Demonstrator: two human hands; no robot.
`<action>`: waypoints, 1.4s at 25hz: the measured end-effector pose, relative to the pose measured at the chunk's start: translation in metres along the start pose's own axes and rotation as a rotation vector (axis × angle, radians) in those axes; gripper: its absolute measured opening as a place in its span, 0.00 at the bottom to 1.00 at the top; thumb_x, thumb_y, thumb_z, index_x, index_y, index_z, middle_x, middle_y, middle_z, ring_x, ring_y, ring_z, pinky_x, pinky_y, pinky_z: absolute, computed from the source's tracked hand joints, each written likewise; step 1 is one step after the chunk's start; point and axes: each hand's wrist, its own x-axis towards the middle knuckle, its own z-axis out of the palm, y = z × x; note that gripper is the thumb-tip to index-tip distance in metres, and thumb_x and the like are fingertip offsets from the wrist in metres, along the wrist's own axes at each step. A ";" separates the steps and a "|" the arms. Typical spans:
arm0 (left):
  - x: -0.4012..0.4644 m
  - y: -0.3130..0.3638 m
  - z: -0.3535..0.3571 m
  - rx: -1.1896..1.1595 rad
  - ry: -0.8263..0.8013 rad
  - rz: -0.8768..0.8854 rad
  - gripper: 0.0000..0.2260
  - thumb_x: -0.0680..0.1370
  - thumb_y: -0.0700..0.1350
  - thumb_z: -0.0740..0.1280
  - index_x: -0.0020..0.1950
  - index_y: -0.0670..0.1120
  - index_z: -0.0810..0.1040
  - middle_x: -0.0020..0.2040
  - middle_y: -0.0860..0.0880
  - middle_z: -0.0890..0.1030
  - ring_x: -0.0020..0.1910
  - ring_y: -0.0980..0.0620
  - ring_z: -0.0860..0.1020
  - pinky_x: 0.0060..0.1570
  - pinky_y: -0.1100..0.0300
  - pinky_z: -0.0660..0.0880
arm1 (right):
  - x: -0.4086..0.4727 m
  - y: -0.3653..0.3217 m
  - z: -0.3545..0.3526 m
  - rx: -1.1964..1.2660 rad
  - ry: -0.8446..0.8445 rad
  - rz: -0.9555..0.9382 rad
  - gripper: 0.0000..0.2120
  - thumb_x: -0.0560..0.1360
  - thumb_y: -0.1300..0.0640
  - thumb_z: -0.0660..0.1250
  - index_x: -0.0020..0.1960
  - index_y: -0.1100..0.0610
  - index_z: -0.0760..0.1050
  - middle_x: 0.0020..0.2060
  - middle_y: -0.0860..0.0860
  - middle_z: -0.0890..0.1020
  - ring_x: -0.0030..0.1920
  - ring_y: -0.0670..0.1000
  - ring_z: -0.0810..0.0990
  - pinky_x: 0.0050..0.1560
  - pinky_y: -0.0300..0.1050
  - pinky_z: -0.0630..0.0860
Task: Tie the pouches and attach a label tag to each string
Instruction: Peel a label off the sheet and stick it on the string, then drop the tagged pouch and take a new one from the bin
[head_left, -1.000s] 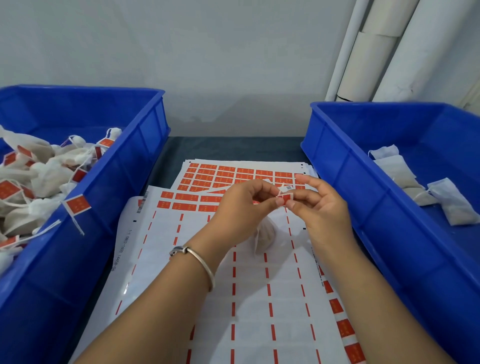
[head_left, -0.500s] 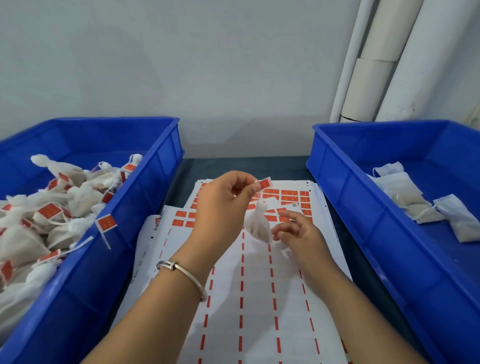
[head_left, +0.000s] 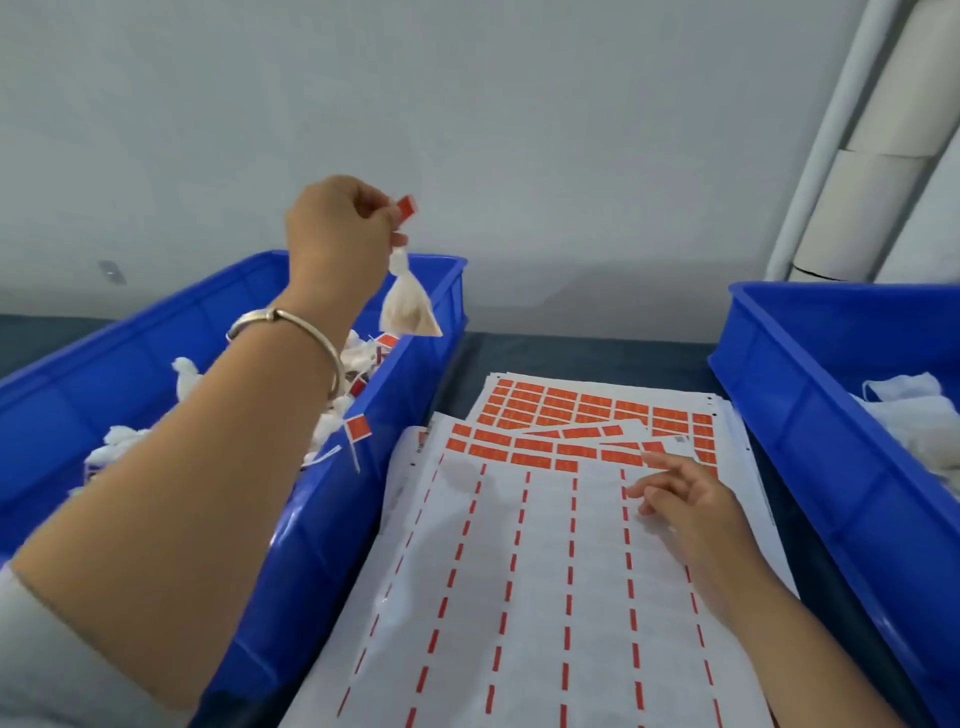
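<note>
Pouch (head_left: 408, 306) hangs in the air in the upper middle-left of the frame, over the far right corner of the left bin (head_left: 332, 519). It is white and tied at the neck, and its body swings free below the left hand (head_left: 340, 228). That hand is raised above the bin with its fingers curled, pinching the pouch by its top; a red tag (head_left: 405, 207) sticks out just past the fingertips. A thin bangle (head_left: 291, 325) circles the left wrist.

Inside the left bin lies a heap of white pouches with red tags (head_left: 337, 410), partly hidden behind the left forearm. One tag (head_left: 358, 428) from that heap hangs over the bin's near wall.

Label sheets (head_left: 545, 571) are spread on the dark table (head_left: 571, 353) between the two bins, in the lower middle of the frame. The top sheet is mostly peeled, with only red dashes left in columns; rows of red labels (head_left: 587, 410) remain at the far end of the sheets.

Right hand (head_left: 685, 499) rests on the sheets at right of centre, fingers loosely spread and pointing toward the red labels, holding nothing.

Right bin (head_left: 810, 426) stands at the right edge of the frame, with white pouches (head_left: 909, 415) inside.
</note>
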 end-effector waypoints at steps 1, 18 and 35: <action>0.009 -0.009 -0.005 0.053 0.009 -0.028 0.09 0.77 0.41 0.66 0.38 0.50 0.74 0.34 0.54 0.80 0.29 0.65 0.79 0.26 0.70 0.73 | -0.001 -0.001 0.000 -0.005 0.004 0.006 0.07 0.79 0.56 0.63 0.53 0.45 0.76 0.42 0.40 0.83 0.43 0.43 0.83 0.39 0.34 0.75; -0.008 -0.085 -0.004 0.443 -0.297 -0.262 0.05 0.77 0.39 0.62 0.42 0.43 0.76 0.34 0.47 0.77 0.30 0.54 0.74 0.26 0.66 0.69 | 0.002 0.000 0.002 -0.079 0.075 -0.028 0.07 0.79 0.57 0.62 0.50 0.47 0.77 0.40 0.40 0.83 0.41 0.42 0.82 0.39 0.33 0.74; -0.223 -0.062 0.095 0.358 -0.883 0.040 0.12 0.79 0.51 0.63 0.61 0.55 0.76 0.65 0.55 0.75 0.59 0.54 0.75 0.57 0.66 0.69 | 0.012 -0.123 -0.080 -0.607 0.320 -0.306 0.11 0.79 0.60 0.60 0.49 0.49 0.79 0.47 0.44 0.78 0.43 0.41 0.74 0.41 0.34 0.69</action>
